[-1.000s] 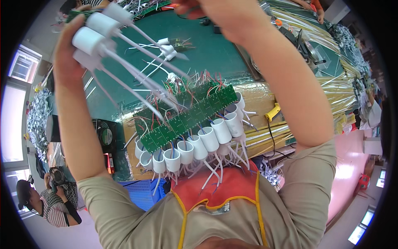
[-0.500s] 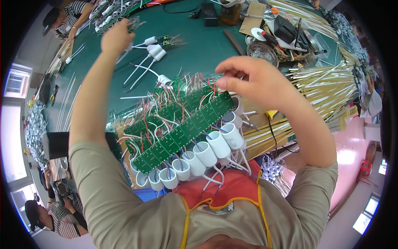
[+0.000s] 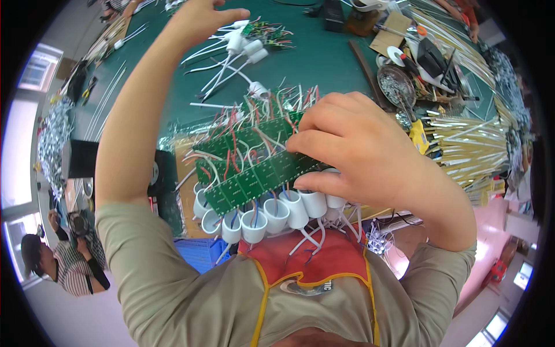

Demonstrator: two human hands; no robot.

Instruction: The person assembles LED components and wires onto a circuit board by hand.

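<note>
My right hand [image 3: 358,147] is over the right part of a green circuit board panel [image 3: 251,182], thumb at its near edge and fingers curled over the top, gripping it. Red and white wires [image 3: 234,153] stand up from this panel and the one behind it. Along the near side hang several white lamp caps [image 3: 276,214], joined by blue and brown wires. My left hand [image 3: 202,23] is stretched out at the top edge, thumb apart from the fingers, which are partly cut off. Just beyond its thumb lie loose white caps [image 3: 252,51] with small wired boards [image 3: 269,33]. I see nothing held in it.
To the right stand a metal bowl [image 3: 396,87], a yellow-handled tool [image 3: 419,137] and a cluttered heap of tools. Bundles of yellowish strips [image 3: 462,141] cover the right side. Pliers [image 3: 88,89] lie at left. A blue crate [image 3: 199,254] sits below. Another person [image 3: 69,260] works lower left.
My right hand has come down and leftward onto the board panel, its fingers closing over it. The left hand has left the far pile of caps it was over. The whole view has shifted.
</note>
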